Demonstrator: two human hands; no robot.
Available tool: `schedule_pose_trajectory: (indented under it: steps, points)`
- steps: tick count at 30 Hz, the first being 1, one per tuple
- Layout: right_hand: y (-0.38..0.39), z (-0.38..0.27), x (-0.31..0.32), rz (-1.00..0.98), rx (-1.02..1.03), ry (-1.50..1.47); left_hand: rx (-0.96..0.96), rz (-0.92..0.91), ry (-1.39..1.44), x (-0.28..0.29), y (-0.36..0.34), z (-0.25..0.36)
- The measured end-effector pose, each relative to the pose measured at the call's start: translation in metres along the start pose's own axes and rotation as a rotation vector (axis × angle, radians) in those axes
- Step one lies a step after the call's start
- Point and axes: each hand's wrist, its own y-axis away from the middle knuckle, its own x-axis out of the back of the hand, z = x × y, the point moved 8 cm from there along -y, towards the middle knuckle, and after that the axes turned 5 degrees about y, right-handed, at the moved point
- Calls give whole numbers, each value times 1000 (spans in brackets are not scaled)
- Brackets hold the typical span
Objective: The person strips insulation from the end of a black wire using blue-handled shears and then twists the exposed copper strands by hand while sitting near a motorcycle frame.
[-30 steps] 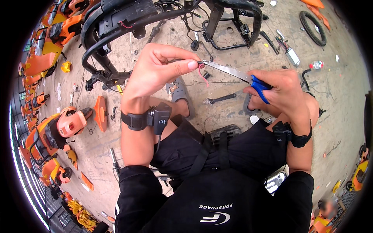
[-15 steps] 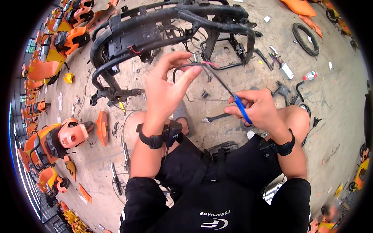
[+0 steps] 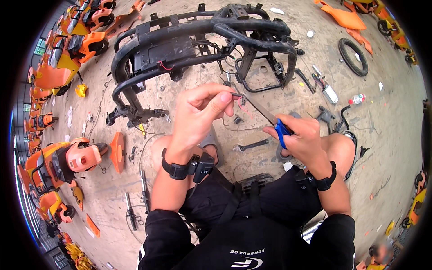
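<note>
My left hand (image 3: 202, 108) is closed, thumb and fingertips pinching a thin black cable (image 3: 236, 95). A pinkish wire (image 3: 243, 106) dangles loosely beside its end. In my right hand (image 3: 302, 135) is a pair of scissors (image 3: 265, 114) with blue handles, fingers wrapped around the loops. The long blades point up and left, their tips at the cable close to my left fingertips. Whether the blades are touching the cable, I cannot tell. Most of the cable is hidden behind my left hand. Past both hands, a black scooter frame (image 3: 173, 31) lies on the floor.
A wrench (image 3: 253, 145) lies on the concrete between my feet. Beyond my right hand are a tyre (image 3: 353, 57), a plastic bottle (image 3: 357, 99) and a silver box with wires (image 3: 330, 94). Orange scooters (image 3: 83, 155) and loose panels line the left side.
Both hands have come down in the picture, nearer my body. The cable's curved loop has gone from sight behind my left hand. The scissor handles are turned differently and the pinkish wire hangs lower.
</note>
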Motion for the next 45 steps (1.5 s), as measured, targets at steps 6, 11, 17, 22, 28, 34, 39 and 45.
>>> schedule_pose_trajectory:
  steps: [6, 11, 17, 22, 28, 34, 39, 45]
  points:
    - [11, 14, -23, -218, -348, -383, -407, 11, -345, -7, 0, 24]
    - [28, 14, -49, -467, -707, -752, -668, -15, -622, -12, 9, 40]
    - [1, 11, -7, -31, -130, -98, -117, 6, -78, -4, -1, 3]
    - [1, 1, 9, 92, 77, 89, 54, -113, -36, -10, 0, -2]
    - [11, 16, -13, -190, -285, -198, -285, -85, -277, -11, -3, 11]
    - [0, 9, 1, -2, -97, 5, -560, 197, -559, -7, 3, 31]
    - [-1, 7, 8, 68, -16, 115, -436, 269, -478, -5, 20, 28]
    - [2, 8, 2, 65, 44, 172, 60, 107, -210, -26, 3, -14]
